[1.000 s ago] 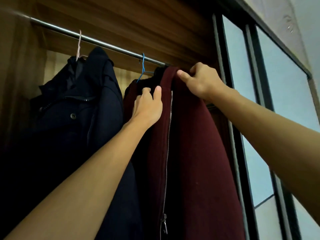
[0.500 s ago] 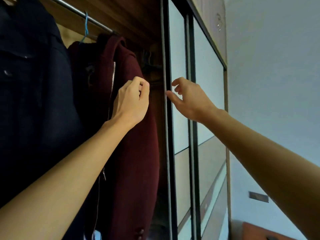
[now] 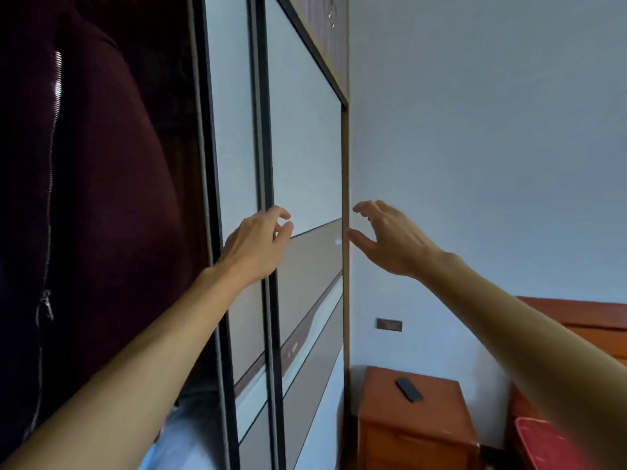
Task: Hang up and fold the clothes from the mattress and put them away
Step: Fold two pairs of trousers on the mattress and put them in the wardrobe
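Maroon jacket (image 3: 112,198), silver zip (image 3: 51,164) down its front, hanging in the dark of the wardrobe left of the sliding door (image 3: 302,130). Left hand (image 3: 258,245) raised in front of the door's dark left frame, fingers loosely curled, thumb close to forefinger, holding nothing. Right hand (image 3: 393,242) level with it at the door's right edge, fingers spread wide and slightly bent, empty, thumb stretched toward the brown wooden post (image 3: 345,164); touching it or just short, cannot tell. Bare forearms across the lower part of the door, hiding some of it. Pale frosted panels on the door, a brown band slanting across them. Pale blue cloth (image 3: 190,432) low down, left of the door, partly behind the left forearm. Right of the door: bluish wall (image 3: 475,130) with a small dark plate (image 3: 389,324); low against it an orange-brown wooden cabinet (image 3: 407,432), a flat black device (image 3: 409,389) lying on top, too small for any writing to be read; farther right a wooden headboard (image 3: 576,317) and something red (image 3: 543,442), blurred
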Action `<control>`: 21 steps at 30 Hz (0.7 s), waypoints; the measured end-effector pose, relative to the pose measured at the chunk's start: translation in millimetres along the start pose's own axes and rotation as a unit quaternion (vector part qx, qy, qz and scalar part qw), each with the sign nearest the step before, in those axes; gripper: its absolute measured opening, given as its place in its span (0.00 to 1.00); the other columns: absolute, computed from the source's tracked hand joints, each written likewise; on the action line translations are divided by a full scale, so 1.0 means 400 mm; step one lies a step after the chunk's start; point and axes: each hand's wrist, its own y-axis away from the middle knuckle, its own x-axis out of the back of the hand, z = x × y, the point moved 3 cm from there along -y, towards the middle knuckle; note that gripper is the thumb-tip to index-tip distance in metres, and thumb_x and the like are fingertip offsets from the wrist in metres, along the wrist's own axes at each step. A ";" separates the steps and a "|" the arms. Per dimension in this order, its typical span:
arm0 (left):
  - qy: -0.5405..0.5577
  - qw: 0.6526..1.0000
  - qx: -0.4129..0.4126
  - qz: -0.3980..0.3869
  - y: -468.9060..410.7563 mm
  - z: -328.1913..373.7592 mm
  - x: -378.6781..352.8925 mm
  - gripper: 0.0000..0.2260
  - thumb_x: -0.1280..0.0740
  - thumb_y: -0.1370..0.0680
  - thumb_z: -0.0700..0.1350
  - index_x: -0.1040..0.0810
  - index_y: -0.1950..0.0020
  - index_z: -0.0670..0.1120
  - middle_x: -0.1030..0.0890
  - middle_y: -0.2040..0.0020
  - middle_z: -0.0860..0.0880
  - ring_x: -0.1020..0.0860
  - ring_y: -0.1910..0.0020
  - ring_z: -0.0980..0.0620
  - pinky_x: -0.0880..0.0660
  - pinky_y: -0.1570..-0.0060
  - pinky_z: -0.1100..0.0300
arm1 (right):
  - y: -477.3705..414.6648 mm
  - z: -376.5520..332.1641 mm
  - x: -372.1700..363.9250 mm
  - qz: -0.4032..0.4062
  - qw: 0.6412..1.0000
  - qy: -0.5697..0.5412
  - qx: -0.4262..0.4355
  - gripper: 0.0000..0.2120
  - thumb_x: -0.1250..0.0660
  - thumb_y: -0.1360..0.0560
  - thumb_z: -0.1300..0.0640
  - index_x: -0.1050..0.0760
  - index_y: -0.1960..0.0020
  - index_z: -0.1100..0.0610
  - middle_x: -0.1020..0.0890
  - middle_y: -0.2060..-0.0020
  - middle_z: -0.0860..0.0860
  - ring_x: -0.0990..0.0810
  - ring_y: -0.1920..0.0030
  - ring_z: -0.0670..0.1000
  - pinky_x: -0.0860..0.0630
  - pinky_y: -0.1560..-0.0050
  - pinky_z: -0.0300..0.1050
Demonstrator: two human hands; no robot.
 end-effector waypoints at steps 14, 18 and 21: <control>0.144 0.985 -0.068 -0.066 0.053 0.574 -0.354 0.16 0.42 0.17 0.56 0.26 0.34 0.50 0.20 0.39 0.47 0.22 0.46 0.48 0.24 0.45 0.53 | 0.384 0.449 0.310 -0.025 0.989 0.098 -0.105 0.30 0.42 0.22 0.37 0.35 0.27 0.54 0.28 0.31 0.54 0.29 0.32 0.57 0.33 0.31 0.53; 0.179 0.974 -0.072 -0.118 0.126 0.722 -0.455 0.18 0.45 0.17 0.57 0.27 0.32 0.50 0.21 0.36 0.46 0.22 0.41 0.46 0.25 0.44 0.54 | 0.517 0.555 0.368 -0.017 0.986 0.064 -0.154 0.29 0.43 0.21 0.37 0.35 0.27 0.54 0.28 0.30 0.54 0.30 0.31 0.56 0.34 0.31 0.52; 0.183 0.968 -0.082 -0.152 0.172 0.804 -0.535 0.20 0.45 0.18 0.60 0.27 0.32 0.51 0.21 0.36 0.46 0.22 0.41 0.46 0.24 0.40 0.49 | 0.628 0.634 0.400 -0.035 0.979 0.064 -0.193 0.29 0.43 0.20 0.38 0.36 0.26 0.54 0.29 0.30 0.55 0.30 0.31 0.56 0.33 0.32 0.52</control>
